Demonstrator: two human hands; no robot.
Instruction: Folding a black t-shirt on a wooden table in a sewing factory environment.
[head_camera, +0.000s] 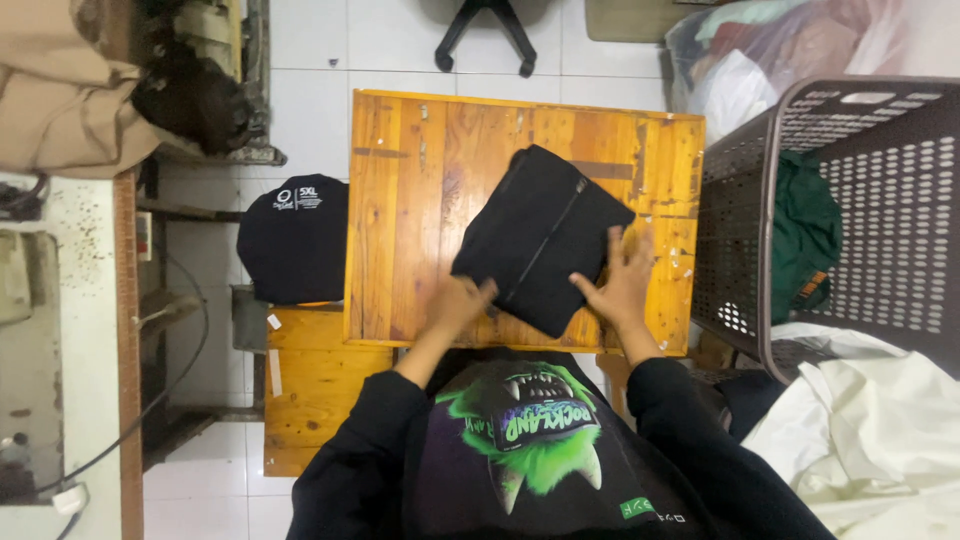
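A wooden table (420, 200) fills the middle, with a brown basket (860, 200) well right of the right fingers and a green cloth (805, 235) inside it. A folded black garment (540, 235) lies skewed on the table, just beyond both sets of fingertips. The right hand (622, 280) rests on its near right edge, fingers spread flat. The left hand (458, 302) touches its near left corner, fingers curled together, blurred. Far left of the left fingers sits another folded black garment, the stack (293, 238)

The left hand (458, 303) is motion-blurred against the folded black garment (540, 240); right of the right hand (620, 280), the laundry basket (800, 150) runs off-frame.
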